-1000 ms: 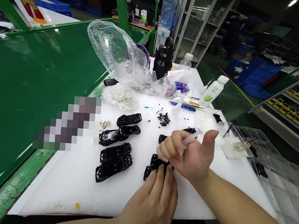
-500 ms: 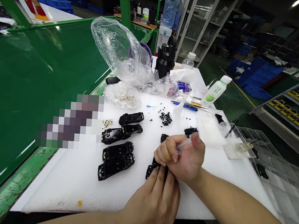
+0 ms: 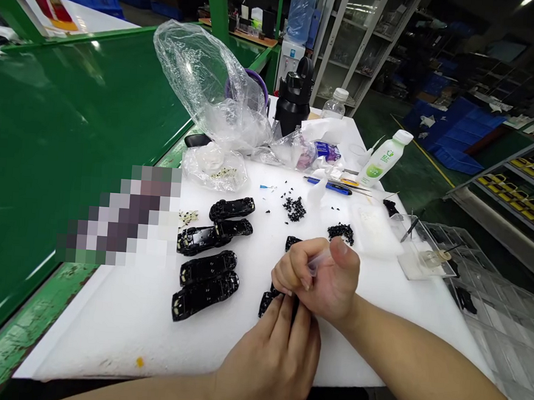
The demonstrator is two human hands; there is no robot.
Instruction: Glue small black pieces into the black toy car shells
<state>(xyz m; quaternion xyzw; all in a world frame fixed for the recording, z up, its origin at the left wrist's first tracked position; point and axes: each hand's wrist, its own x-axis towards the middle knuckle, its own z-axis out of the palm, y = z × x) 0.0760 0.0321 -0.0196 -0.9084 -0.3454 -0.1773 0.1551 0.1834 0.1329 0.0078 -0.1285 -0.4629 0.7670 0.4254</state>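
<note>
While two hands (image 3: 269, 357) crowd close, the right (image 3: 320, 282) holds one tool (image 3: 317, 262).

Black flask (image 3: 293, 107), upright. Left of it, a crumpled clear plastic bag (image 3: 236, 121); near its right side, a clear bottle (image 3: 334, 106) with a white cap; farther right and nearer the viewer, a white-and-green bottle (image 3: 385, 159). Behind the flask, a water dispenser (image 3: 289, 62) and a cabinet (image 3: 358, 42); well to its right, blue crates (image 3: 449, 136).

The right hand (image 3: 319, 280) now sits further left, its thumb (image 3: 344, 254) drawn in and the tube (image 3: 316, 262) nearer the left hand (image 3: 274, 353); more of the black pile (image 3: 340, 232) shows.
</note>
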